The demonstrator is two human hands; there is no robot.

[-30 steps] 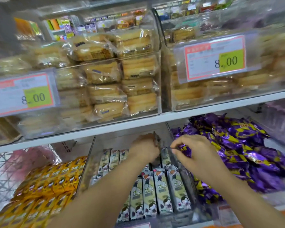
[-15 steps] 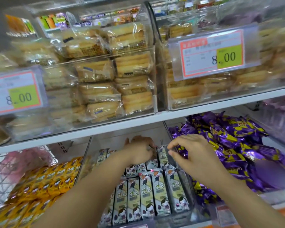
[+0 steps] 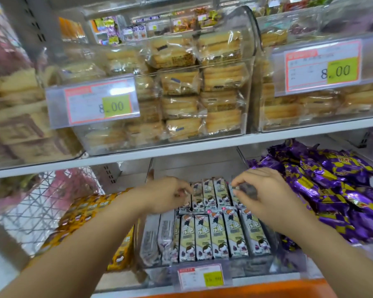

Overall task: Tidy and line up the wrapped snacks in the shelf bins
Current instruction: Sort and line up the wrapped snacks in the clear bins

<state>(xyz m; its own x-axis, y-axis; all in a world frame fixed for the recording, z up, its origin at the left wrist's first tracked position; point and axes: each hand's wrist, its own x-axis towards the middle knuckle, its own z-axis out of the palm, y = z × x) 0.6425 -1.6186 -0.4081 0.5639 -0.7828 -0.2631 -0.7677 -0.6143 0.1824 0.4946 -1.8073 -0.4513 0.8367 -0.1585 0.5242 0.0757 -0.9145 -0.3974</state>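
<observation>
Working back row of bars (image 3: 209,195) in centre bin (image 3: 258,267), lower middle of frame. Pinching top of right-end bar with right hand (image 3: 265,195), thumb to forefinger. Curling left hand (image 3: 164,197) at left end; cannot tell if gripping. Flanked at right by purple packs (image 3: 332,190).

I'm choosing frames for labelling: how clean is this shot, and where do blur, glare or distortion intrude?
Head view: snack bars fairly sharp; left hand and right hand slightly motion-blurred; far-left edge smeared; glare on the clear upper bin; shelf edge bowed by the lens.
</observation>
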